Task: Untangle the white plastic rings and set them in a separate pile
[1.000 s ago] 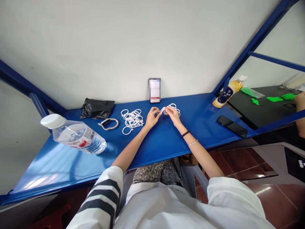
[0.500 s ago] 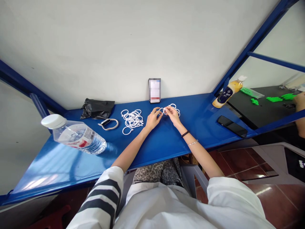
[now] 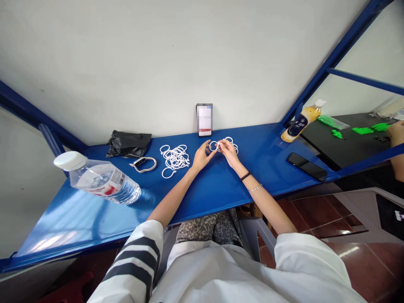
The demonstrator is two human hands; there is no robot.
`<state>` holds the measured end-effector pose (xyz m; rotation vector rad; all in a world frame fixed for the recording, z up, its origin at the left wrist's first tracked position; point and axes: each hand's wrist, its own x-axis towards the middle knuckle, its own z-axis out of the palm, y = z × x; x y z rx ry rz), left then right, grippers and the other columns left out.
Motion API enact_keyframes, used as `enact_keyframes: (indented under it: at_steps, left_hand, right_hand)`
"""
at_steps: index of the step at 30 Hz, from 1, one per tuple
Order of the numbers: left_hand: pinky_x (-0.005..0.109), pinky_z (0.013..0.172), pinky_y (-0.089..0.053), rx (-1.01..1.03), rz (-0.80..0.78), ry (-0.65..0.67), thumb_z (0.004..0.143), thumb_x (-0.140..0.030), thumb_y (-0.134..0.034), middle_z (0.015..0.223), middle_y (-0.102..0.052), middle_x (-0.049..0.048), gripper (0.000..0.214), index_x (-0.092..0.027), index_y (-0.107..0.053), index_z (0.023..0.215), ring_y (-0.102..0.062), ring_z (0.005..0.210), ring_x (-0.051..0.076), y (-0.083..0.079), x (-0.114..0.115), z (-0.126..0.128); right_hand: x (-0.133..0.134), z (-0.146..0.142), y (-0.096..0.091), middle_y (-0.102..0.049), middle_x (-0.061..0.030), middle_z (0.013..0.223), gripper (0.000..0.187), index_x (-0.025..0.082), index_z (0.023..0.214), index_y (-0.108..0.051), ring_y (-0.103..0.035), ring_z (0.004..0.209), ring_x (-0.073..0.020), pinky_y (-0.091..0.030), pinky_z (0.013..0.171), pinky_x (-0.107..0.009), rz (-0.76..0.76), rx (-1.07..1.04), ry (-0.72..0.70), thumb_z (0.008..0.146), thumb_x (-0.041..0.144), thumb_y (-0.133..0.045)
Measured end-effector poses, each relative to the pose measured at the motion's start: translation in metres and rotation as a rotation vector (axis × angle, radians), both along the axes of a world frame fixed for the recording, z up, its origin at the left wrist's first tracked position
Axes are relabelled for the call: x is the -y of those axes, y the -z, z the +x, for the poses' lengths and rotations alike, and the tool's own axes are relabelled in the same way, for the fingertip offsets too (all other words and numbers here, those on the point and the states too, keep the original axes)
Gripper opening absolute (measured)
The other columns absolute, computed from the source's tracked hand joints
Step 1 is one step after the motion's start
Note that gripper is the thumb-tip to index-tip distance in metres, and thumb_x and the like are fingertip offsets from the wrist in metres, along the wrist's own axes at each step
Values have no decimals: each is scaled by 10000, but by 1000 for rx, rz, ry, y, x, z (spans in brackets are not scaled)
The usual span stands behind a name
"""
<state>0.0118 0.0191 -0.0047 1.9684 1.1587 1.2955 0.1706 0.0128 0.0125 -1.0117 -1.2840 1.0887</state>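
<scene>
Between my hands is a white plastic curtain ring [image 3: 211, 143]. My right hand [image 3: 229, 153] pinches its right side with thumb and fingertips. My left hand [image 3: 202, 157] curls around its left side, thumb and fingertips at the rim; exactly where they touch is too small to make out. More white rings [image 3: 235, 148] lie partly hidden behind my right hand. To the left of my left hand is a loose pile of several like rings [image 3: 176, 157] on the blue table [image 3: 227, 185].
A phone [image 3: 205, 121] leans on the wall behind my hands. At left are a water bottle [image 3: 104, 180], a black plastic bag [image 3: 129, 144] and a wristwatch [image 3: 144, 164]. At right are a juice bottle [image 3: 299, 122] and a dark phone [image 3: 306, 166]. Another person's arm [image 3: 397, 143] shows at far right.
My left fingers have spread slightly, and more of the ring between my hands shows. My right hand stays nearly in place. The pile is unchanged.
</scene>
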Motion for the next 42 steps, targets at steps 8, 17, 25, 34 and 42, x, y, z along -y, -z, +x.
enact_keyframes:
  at_steps: [8,17,25,34,42]
  left_hand:
    - [217,548,-499,109,-28,-9,759,-391,-709,928,-668,68,492,-150,-593,1173,-585,632,105,-2,-1,0]
    - [193,530,-485,162,-20,-8,721,-334,-719,878,-641,40,460,-154,-588,1123,-539,570,68,-2,0,0]
    - [194,521,-485,157,17,3,720,-343,-724,908,-634,46,485,-161,-588,1149,-540,559,63,0,-2,0]
    - [212,523,-449,168,-37,21,730,-440,-737,769,-652,38,426,-132,-666,1015,-538,544,84,-10,6,0]
    - [206,441,-362,301,-298,97,748,-518,-687,547,-563,-17,388,-140,-608,706,-481,427,68,-14,7,-4]
  right_hand:
    - [2,0,-2,-678,-30,925,419,235,948,-622,-631,823,-148,-520,709,-259,-8,17,-5,758,608,-636]
    - [0,1,0,-701,-39,918,409,220,1002,-684,-625,810,-151,-509,725,-271,44,10,-38,775,559,-654]
    - [-1,1,1,-721,-50,916,417,216,953,-662,-638,817,-165,-509,759,-296,38,0,-16,750,580,-674]
    - [1,-1,-3,-687,-27,849,390,216,889,-667,-612,797,-154,-478,726,-278,-6,-41,-22,717,564,-707]
    - [4,-4,-6,-615,15,719,279,193,786,-658,-534,659,-93,-438,650,-243,-258,-300,-182,666,411,-784]
